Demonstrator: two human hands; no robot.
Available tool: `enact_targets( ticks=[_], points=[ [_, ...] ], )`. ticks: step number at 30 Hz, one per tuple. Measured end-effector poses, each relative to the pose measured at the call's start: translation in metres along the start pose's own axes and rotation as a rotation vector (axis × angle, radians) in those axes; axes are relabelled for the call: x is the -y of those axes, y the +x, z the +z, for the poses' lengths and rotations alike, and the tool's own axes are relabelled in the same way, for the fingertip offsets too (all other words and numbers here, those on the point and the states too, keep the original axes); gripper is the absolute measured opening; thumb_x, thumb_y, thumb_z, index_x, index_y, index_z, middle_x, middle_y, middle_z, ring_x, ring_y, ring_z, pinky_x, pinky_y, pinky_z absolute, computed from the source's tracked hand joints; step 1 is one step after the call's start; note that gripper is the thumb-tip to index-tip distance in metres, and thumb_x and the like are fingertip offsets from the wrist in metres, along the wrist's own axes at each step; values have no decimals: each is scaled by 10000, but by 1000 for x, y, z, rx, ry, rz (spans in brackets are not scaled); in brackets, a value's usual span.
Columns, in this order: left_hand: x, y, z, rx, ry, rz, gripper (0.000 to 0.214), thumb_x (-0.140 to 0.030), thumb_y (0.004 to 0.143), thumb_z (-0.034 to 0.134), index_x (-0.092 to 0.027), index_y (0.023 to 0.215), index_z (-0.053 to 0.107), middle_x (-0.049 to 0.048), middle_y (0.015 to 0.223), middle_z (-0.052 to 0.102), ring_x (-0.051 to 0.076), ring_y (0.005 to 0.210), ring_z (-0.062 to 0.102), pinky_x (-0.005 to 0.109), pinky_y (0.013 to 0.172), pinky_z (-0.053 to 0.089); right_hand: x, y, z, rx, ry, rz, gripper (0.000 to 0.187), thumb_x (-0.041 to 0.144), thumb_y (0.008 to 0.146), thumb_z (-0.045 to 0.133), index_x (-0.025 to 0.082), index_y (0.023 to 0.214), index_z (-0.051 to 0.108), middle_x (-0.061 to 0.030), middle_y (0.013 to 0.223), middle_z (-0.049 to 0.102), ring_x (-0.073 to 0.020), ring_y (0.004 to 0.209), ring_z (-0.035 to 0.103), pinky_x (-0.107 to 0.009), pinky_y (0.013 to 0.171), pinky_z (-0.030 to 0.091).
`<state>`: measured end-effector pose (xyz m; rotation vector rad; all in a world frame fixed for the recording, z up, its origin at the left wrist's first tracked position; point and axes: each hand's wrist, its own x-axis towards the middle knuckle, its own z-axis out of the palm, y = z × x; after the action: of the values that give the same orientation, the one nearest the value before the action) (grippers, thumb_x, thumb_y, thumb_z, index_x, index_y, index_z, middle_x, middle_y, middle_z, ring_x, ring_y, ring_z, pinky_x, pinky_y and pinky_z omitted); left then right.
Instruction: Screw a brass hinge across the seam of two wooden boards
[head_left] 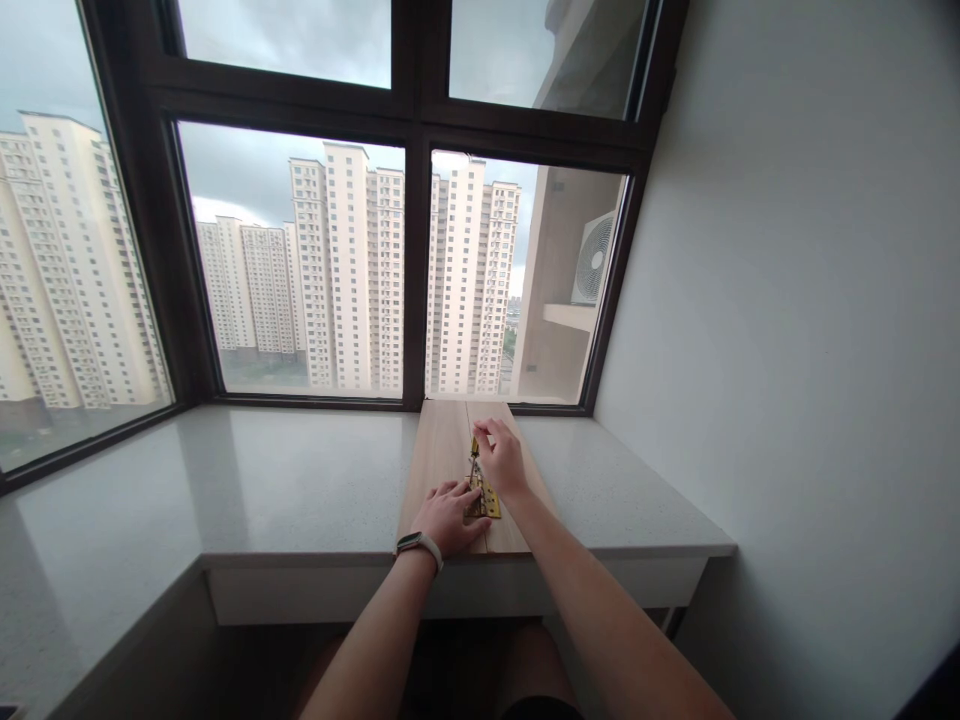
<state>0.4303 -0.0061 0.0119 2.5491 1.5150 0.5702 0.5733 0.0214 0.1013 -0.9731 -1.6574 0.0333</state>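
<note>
A brass hinge (486, 497) lies on two light wooden boards (442, 450) set side by side on a white stone windowsill. My left hand (448, 517) rests flat on the near end of the boards, fingers spread, touching the hinge's left side. My right hand (501, 458) hovers just above the hinge with its fingers pinched round a small thin tool or screw (474, 462) standing on the hinge; I cannot make out which. A watch band sits on my left wrist.
The white windowsill (300, 480) wraps round to the left under dark-framed windows (416, 270). A plain white wall (787, 300) stands close on the right. The sill's front edge drops to a dark floor by my knees.
</note>
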Motion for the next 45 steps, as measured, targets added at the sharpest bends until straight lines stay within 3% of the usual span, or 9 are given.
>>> enact_targets(
  ticks=[6,19,24,29,36,45],
  points=[
    [1,0,1,-21,-3,14,707,-756,855,447,-388,1456,494,7,1547,461,314,1435,346,514,1133,315,0,-1,-1,-34,62,-19,286,343,1010,442,236,1095,694,-92,1197,702,-227,1128,646,-373,1009,506],
    [0,0,1,-32,9,25,683,-743,861,453,-400,1450,494,0,1527,482,319,1414,370,516,1122,326,-8,-2,-2,-31,-10,-17,198,341,989,494,230,1037,651,-67,992,680,-210,893,646,-316,749,540],
    [-1,0,0,-19,7,13,686,-739,860,460,-406,1459,484,-5,1546,460,324,1424,358,526,1131,317,-7,-5,-4,-92,-69,-11,182,348,997,479,233,997,620,-66,968,648,-205,867,626,-300,712,524],
    [-2,0,0,-17,9,10,692,-735,866,454,-397,1470,473,4,1540,468,319,1433,346,530,1141,301,-9,-7,-3,-36,-52,-25,162,322,984,490,233,1001,624,-68,988,659,-205,887,636,-285,687,535],
    [1,1,2,-25,-3,24,682,-740,864,452,-386,1444,506,17,1534,475,322,1425,358,529,1126,315,-10,-10,0,-10,45,-14,231,208,955,444,253,1111,608,-67,1188,683,-215,1069,659,-320,794,572],
    [0,0,1,-17,2,16,688,-745,863,450,-396,1455,492,12,1540,468,314,1433,351,523,1134,306,-10,-9,0,3,35,-11,208,229,972,441,240,1095,609,-81,1095,696,-218,1013,667,-340,841,559]
  ],
)
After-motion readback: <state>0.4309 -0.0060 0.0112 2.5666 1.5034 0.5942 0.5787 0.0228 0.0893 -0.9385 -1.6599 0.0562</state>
